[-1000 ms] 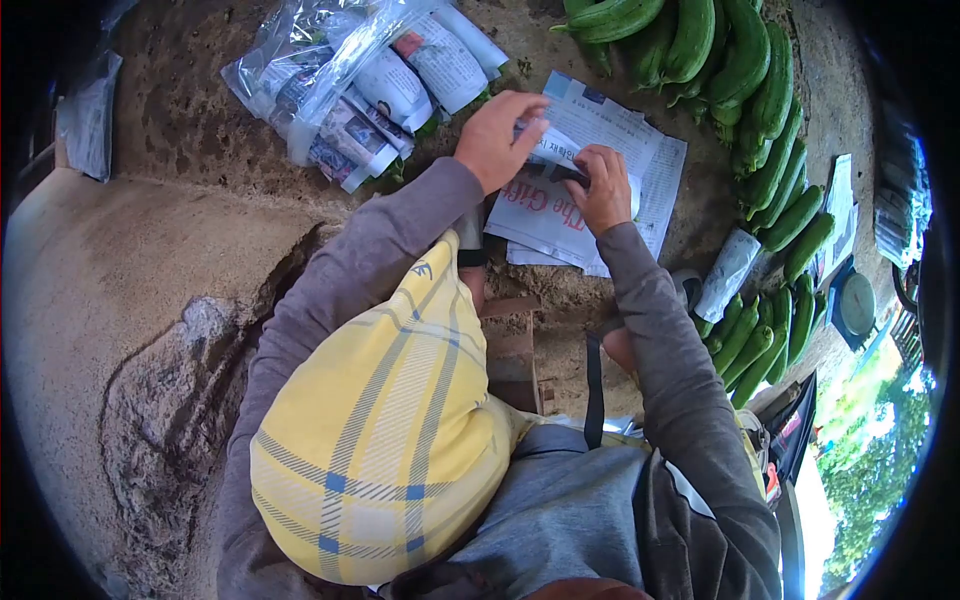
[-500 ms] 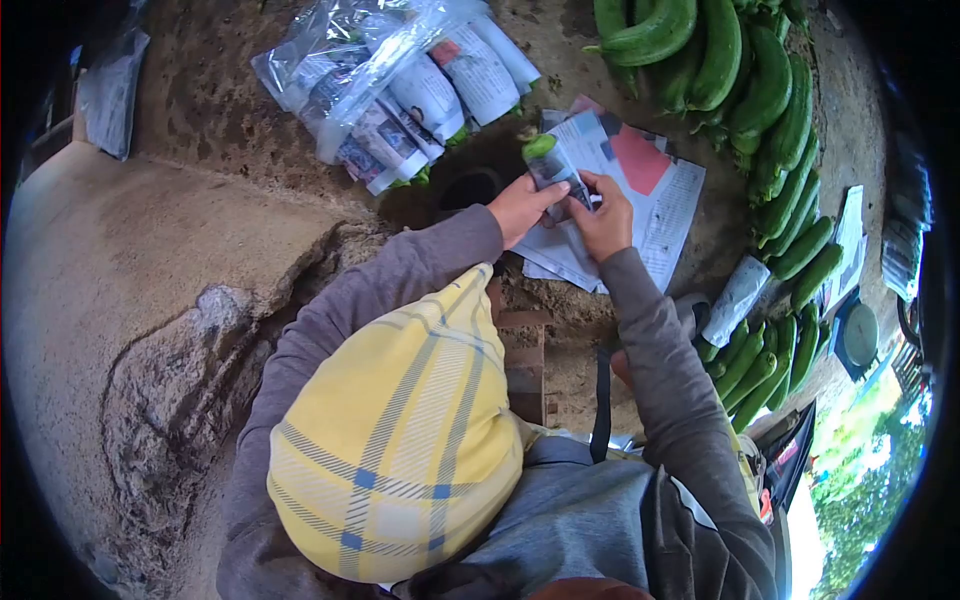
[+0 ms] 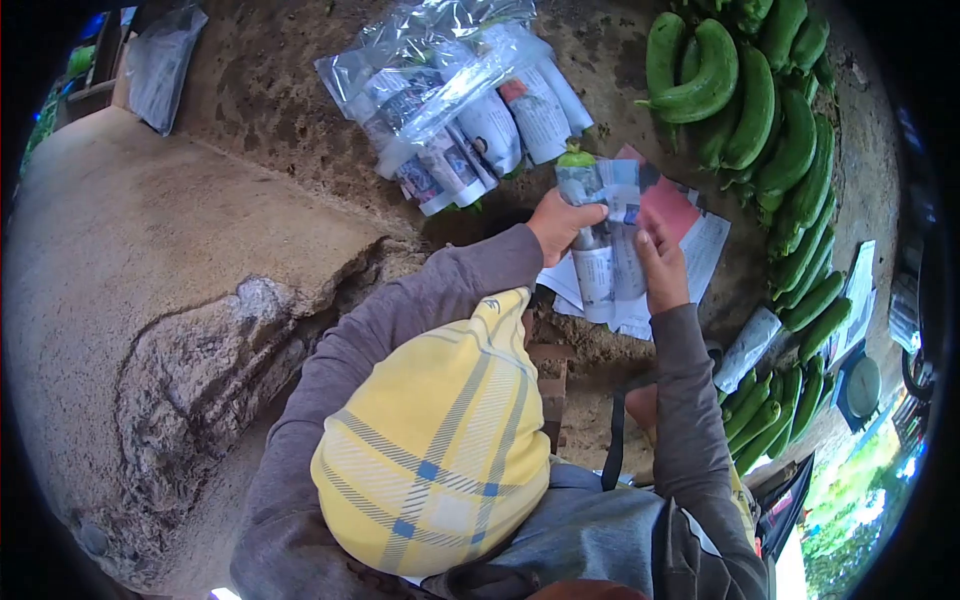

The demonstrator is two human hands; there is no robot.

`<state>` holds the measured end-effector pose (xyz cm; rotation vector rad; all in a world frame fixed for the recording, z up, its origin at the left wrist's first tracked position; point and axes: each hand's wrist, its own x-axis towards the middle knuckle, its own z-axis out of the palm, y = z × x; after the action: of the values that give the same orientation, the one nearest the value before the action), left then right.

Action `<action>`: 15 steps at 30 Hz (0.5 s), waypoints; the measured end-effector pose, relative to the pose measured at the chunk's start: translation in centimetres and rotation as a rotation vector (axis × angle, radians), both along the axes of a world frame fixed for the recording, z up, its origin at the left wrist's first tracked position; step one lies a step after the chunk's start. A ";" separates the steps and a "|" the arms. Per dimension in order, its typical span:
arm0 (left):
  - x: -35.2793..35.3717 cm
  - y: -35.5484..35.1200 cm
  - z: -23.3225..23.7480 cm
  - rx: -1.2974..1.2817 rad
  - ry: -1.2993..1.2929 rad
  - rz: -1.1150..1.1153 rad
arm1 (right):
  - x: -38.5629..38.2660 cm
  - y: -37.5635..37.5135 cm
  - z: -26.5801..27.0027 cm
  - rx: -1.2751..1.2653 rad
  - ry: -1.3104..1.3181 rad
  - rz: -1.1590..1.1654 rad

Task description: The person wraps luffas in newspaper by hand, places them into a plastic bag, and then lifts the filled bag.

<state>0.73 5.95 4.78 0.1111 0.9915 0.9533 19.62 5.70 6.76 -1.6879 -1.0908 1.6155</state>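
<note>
Gourd, long and green, rolled in printed newspaper [image 3: 598,270]: held up off the rough concrete floor [image 3: 200,260], lengthwise away from the person, its green tip showing at the far end just short of the clear plastic bag of newspaper-wrapped bundles [image 3: 440,90].

Left hand [image 3: 560,225]: closed round the upper part of the roll, fingers wrapped over the paper. Half a second ago it gripped the same roll lower and closer to the floor; a second ago it was pressed down on the paper.

Right hand [image 3: 660,262]: pinching the loose outer edge of the wrapping sheet beside the roll, thumb on top. A second ago it lay flat on the sheets; it has since come up with the roll.

Loose newspaper sheets, white with a pink panel [image 3: 708,248]: spread on the floor under and beyond both hands, the pink panel now more exposed than before.

Heap of bare green gourds [image 3: 760,120]: on the floor to the right of the sheets, well clear of the hands.

Row of smaller green gourds [image 3: 765,415]: near the person's right side, with a single paper-wrapped bundle [image 3: 748,347] lying at its upper end.

Round weighing scale [image 3: 862,386]: at the far right edge.

Yellow plaid hat [image 3: 430,450]: on the person's head, low in the view.

The whole view sits further right and lower than a second ago.
</note>
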 end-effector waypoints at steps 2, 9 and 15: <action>0.5 0.3 0.3 0.059 0.168 0.030 | -0.6 -0.3 0.1 -0.110 0.080 0.104; 0.5 1.9 3.0 0.060 0.234 0.186 | -6.6 -1.3 2.3 0.659 -0.531 0.430; -1.0 3.1 3.8 0.000 -0.024 0.026 | -4.4 0.8 3.4 -0.068 0.145 0.352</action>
<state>-0.31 9.05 8.59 0.0874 0.9729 0.9762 15.19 6.51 10.19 -1.4499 -1.3273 1.9780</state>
